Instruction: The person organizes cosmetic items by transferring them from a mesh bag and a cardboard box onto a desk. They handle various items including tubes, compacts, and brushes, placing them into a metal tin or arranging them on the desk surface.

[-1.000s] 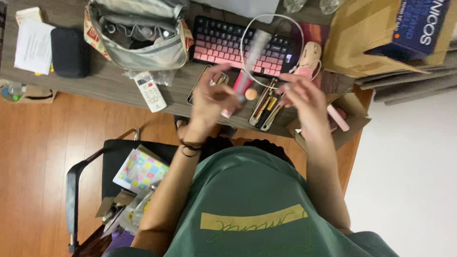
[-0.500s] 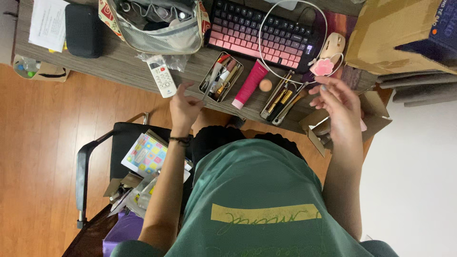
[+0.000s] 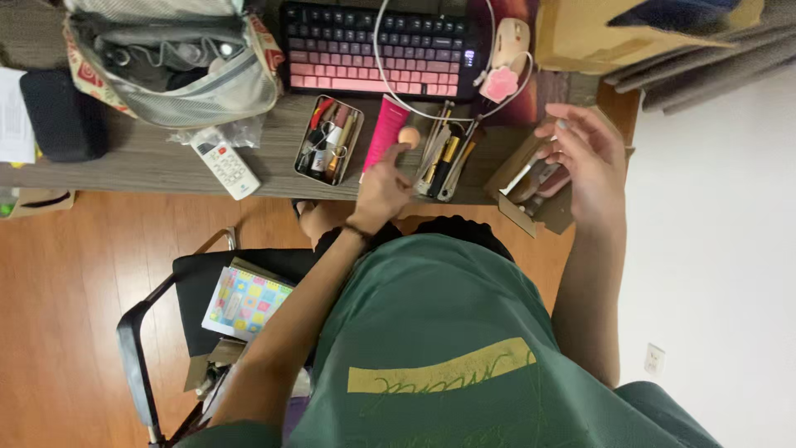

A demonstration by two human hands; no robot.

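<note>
My left hand [image 3: 383,189] is at the near edge of the desk [image 3: 149,162], fingers loosely curled, forefinger stretched toward the small peach-coloured sponge [image 3: 409,135]. The fingertip is at or just short of the sponge; I cannot tell whether it touches. The hand grips nothing. The sponge lies on the desk between the pink tube [image 3: 383,131] on its left and the open case of brushes [image 3: 444,153] on its right, just near of the keyboard [image 3: 377,50].

My right hand [image 3: 584,158] is raised over the right end of the desk, palm open, fingers spread and lightly bent, empty. It hangs above the small cardboard box [image 3: 521,184], which sits at the desk's near right corner.

Left of the tube stands a metal tin [image 3: 329,139] packed with cosmetics. Further left lie a white remote control [image 3: 225,168] and an open pouch [image 3: 174,62]. A white cable [image 3: 383,75] loops over the keyboard to a pink flower-shaped piece [image 3: 500,85] beside the mouse [image 3: 512,38].
</note>
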